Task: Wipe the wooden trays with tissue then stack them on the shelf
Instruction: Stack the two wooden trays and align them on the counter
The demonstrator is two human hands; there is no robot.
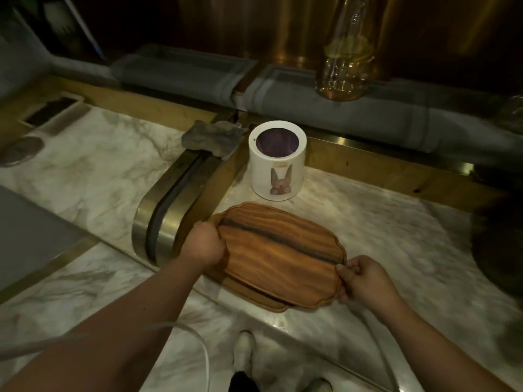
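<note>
A brown wooden tray (278, 250) with a scalloped rim and a dark grain stripe lies on top of another wooden tray (271, 305), whose edge shows beneath it at the front. Both rest on the marble counter (396, 236). My left hand (205, 246) grips the top tray's left end. My right hand (365, 278) pinches its right end. Just behind the trays stands a white tissue roll (277, 162) with a rabbit picture and a wide purple core.
A crumpled grey cloth (212, 138) lies left of the roll, on a curved brass band (172, 210). Grey padded seating (311, 97) runs along the back. A glass bottle (349, 49) hangs upper right. A dark round object (498, 244) sits at the right edge. My shoes (243, 352) show below.
</note>
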